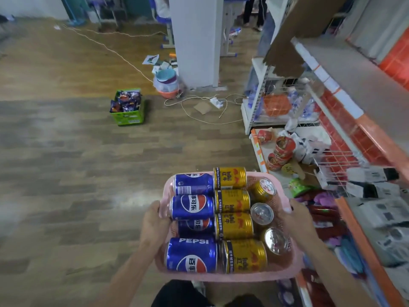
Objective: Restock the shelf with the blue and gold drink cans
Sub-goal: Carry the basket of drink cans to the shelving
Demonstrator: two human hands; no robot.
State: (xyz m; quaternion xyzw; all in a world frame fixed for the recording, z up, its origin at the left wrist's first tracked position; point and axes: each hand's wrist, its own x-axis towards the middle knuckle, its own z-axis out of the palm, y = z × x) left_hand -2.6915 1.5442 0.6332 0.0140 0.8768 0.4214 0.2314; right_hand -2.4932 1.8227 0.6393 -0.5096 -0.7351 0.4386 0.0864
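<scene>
Left hand [155, 220] and right hand [294, 216] each clamp a side rim of the basket [243, 279], probably to carry it level, with blue cans [192, 207] and gold cans [232, 200] packed inside and the shelf [354, 85] at right.

My basket [228, 278] is pale pink; the blue cans [192, 207] in it bear red, white and blue roundels, the gold cans [234, 226] dark bands with red marks; the floor [77, 162] is brown wood-grain
</scene>
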